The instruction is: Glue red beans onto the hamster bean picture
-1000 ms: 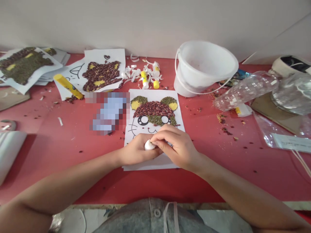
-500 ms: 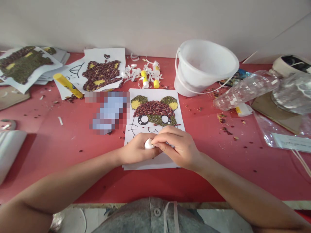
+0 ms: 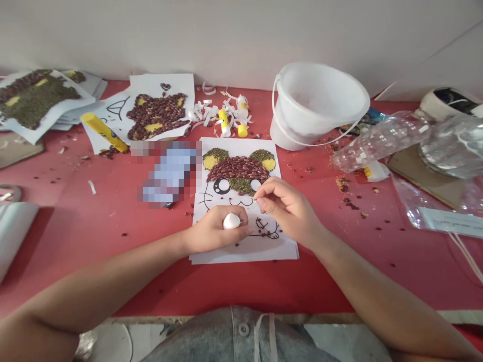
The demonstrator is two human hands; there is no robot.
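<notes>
My left hand [image 3: 215, 229] rests on the lower part of a paper sheet [image 3: 281, 254] and is shut around a white glue stick [image 3: 232, 221], whose rounded end shows above my fingers. My right hand [image 3: 289, 208] hovers just above the drawing, with thumb and forefinger pinched together. Nothing shows between those fingertips. The sheet carries a printed cartoon animal whose head is covered by a mosaic of red beans and green and yellow seeds [image 3: 237, 168]. The lower drawing remains bare black line art.
Beyond the sheet stand a white plastic bucket [image 3: 319, 105] and a clear plastic bottle [image 3: 381, 143]. Other bean mosaics [image 3: 156, 116] lie at the back left among yellow glue sticks [image 3: 225, 123] and white paper curls. A pixelated object [image 3: 169, 173] lies left of the sheet. Loose beans dot the red table [image 3: 86, 241].
My right hand has lifted away from the glue stick and moved up and to the right over the drawing. My left hand still holds the glue stick.
</notes>
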